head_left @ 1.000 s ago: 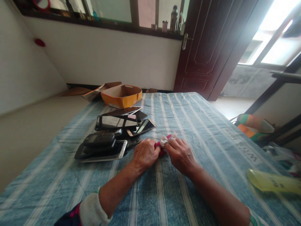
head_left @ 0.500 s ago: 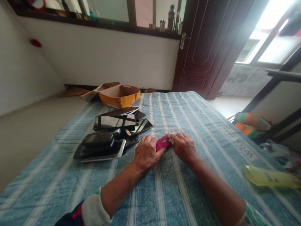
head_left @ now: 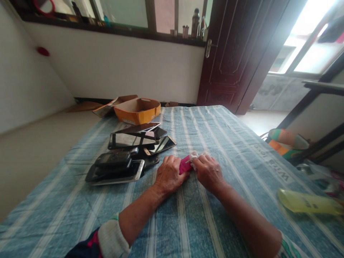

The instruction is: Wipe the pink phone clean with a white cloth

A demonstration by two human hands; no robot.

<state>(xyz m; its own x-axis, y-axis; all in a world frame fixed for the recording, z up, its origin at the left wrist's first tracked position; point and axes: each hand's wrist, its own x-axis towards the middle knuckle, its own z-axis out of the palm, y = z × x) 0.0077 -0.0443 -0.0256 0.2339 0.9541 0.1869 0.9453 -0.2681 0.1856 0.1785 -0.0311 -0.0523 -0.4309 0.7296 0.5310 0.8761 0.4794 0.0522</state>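
Note:
A small pink phone (head_left: 185, 165) is gripped by my left hand (head_left: 168, 174), fingers along its far side and thumb along the near side. My right hand (head_left: 209, 172) pinches a crumpled white tissue (head_left: 193, 157), which lies against the phone's right end and covers part of it. Left of my hands is a loose pile of phones: a dark phone with a glossy screen (head_left: 131, 140), a gold-edged phone (head_left: 161, 144), a thick black phone (head_left: 114, 158) and a silver-edged phone (head_left: 138, 171) underneath.
An opened orange cardboard box (head_left: 138, 111) stands at the far left of the bed-like surface, covered by a blue striped cloth (head_left: 193, 125). A yellow translucent packet (head_left: 306, 201) lies at the right edge. Beyond are a brown door (head_left: 228, 57) and a window ledge with bottles.
The tissue has shifted slightly left over the pink phone's end, with my right hand following it. My left hand keeps its hold; the view has tilted a little.

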